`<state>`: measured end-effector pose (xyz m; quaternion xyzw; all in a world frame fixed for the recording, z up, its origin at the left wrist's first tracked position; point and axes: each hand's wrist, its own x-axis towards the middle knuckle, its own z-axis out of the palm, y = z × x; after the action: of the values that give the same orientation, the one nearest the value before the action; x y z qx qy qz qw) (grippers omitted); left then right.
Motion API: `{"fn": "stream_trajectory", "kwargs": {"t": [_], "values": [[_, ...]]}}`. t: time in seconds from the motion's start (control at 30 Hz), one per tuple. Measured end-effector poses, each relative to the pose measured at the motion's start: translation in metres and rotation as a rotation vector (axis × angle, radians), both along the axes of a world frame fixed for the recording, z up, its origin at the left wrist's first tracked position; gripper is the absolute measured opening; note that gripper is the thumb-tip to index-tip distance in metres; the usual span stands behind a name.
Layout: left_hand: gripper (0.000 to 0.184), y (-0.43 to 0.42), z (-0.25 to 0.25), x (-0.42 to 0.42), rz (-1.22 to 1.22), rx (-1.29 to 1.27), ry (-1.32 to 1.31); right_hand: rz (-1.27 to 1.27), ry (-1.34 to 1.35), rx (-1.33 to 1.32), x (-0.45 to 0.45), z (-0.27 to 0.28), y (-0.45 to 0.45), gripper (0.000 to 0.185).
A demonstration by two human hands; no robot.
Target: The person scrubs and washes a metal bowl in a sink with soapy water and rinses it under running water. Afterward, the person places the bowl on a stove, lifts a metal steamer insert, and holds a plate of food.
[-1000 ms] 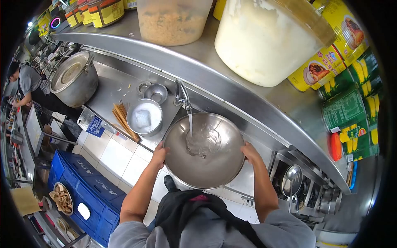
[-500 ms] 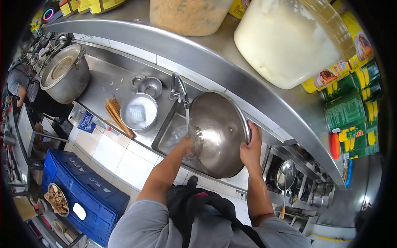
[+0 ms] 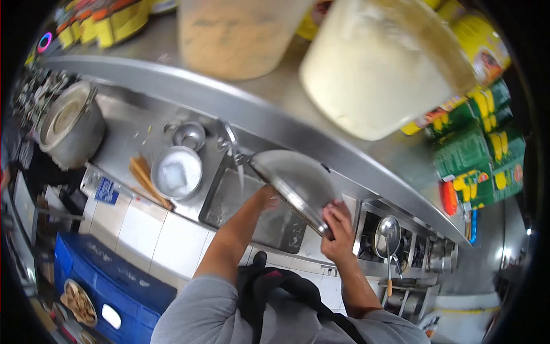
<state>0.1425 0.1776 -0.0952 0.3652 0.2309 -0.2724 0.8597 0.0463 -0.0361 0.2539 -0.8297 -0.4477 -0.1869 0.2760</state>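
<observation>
Tilting a wide, silver-grey metal bowl [image 3: 305, 179] over the sink [image 3: 264, 230], glinting along its lower edge. Clamping it in the right hand [image 3: 337, 228]; cannot tell whether gripping with the left hand [image 3: 266, 198].

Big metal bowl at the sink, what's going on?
A person holds the large metal bowl steeply tilted over the sink, with the right hand gripping its rim. The left hand is by the bowl's other side; whether it touches is unclear. Water runs from the faucet into the sink.
</observation>
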Motion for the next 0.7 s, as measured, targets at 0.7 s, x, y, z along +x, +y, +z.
{"fn": "stream_trajectory", "kwargs": {"t": [0.7], "values": [[0.048, 0.108, 0.126, -0.059, -0.377, 1.608, -0.767, -0.292, 1.140, 0.813, -0.041, -0.236, -0.072, 0.057]]}}
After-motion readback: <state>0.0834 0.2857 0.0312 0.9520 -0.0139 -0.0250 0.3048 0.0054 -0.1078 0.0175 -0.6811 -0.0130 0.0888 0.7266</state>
